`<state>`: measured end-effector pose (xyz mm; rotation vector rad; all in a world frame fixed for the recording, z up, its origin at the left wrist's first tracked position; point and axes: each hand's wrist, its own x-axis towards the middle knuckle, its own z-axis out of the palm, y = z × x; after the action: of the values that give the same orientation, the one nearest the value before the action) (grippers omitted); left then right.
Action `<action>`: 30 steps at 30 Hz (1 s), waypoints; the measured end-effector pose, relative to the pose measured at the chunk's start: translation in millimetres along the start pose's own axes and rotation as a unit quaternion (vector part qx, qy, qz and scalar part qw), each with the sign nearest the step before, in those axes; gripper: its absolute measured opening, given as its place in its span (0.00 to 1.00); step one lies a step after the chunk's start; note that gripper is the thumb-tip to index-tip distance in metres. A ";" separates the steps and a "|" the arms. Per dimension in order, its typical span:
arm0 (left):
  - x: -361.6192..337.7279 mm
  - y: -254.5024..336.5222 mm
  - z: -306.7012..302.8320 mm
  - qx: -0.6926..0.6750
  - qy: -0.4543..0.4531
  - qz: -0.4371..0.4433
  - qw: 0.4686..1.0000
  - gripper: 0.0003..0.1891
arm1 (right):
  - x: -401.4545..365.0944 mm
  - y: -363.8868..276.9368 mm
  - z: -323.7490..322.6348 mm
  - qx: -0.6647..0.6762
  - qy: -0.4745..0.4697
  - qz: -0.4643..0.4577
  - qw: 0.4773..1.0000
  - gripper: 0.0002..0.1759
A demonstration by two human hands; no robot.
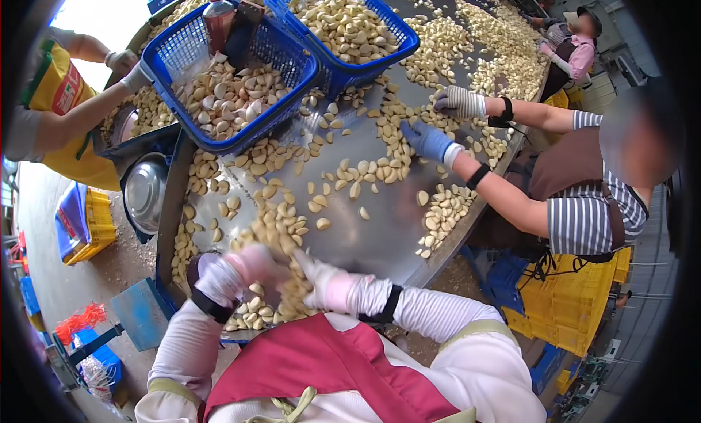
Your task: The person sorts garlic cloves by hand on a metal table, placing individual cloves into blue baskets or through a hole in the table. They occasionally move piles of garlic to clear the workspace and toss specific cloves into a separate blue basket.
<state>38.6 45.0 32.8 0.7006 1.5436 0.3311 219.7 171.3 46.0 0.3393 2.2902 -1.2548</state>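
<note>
Peeled garlic cloves (281, 226) lie in a loose stream on the metal table, running down between my two gloved hands. My left hand (255, 268) is smeared by motion at the left of this stream, so its fingers cannot be made out. On the right side, my right hand (315, 277) rests low against the cloves, its fingers stretched toward the upper left. Blurred cloves fill the gap between both hands. Close to my apron, a small heap of cloves (252, 313) sits at the table's near edge.
Two blue baskets (241, 142) of garlic stand on the metal table (343, 240); a bottle (218, 21) is in the left one. Across the right edge, a co-worker's gloved hands (431, 142) touch cloves. Another person works at the left, beside a metal bowl (144, 193).
</note>
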 end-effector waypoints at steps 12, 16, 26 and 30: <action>-72.2 -82.4 -49.3 -0.188 0.250 -0.105 0.944 0.10 | 36.9 -10.2 41.8 -0.149 -0.276 -0.030 0.949 0.34; -63.8 -69.9 -45.5 -0.136 0.312 -0.091 0.936 0.10 | 118.4 -19.2 140.0 -0.121 -0.245 -0.369 0.888 0.42; -12.8 -72.2 -40.0 0.129 0.550 -0.051 0.824 0.43 | 73.0 51.9 -159.1 -0.293 0.252 0.252 0.887 0.38; 19.9 -3.4 -26.4 0.144 0.550 -0.070 0.819 0.45 | 69.0 58.0 -156.3 -0.165 0.286 0.388 0.860 0.46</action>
<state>12.8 59.9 18.0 0.6358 2.7890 0.4255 139.0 332.5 37.5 1.4860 2.3346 -0.3532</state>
